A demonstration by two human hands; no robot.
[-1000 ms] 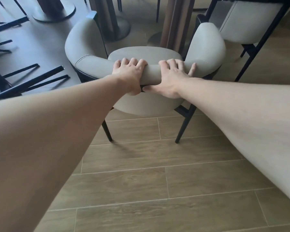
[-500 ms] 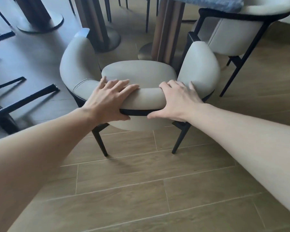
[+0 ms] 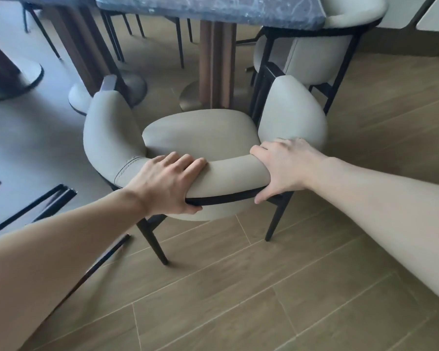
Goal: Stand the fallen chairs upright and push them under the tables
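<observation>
Now two hands (image 3: 228, 174), one chair (image 3: 200, 134)

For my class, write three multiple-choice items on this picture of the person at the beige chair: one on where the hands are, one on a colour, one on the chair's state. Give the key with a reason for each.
1. Where do both hands rest?
A. on the chair's curved backrest
B. on the tabletop
C. on the chair's legs

2. What colour is the tabletop behind the chair?
A. white
B. dark blue-grey marbled
C. red

3. How does the held chair stand?
A. lying on its side
B. upside down
C. upright on its legs

Key:
1 A: the left hand and the right hand both grip the backrest of the chair.
2 B: the tabletop shows a dark blue-grey veined surface.
3 C: the seat faces up and the black legs reach down to the wooden floor.
</observation>
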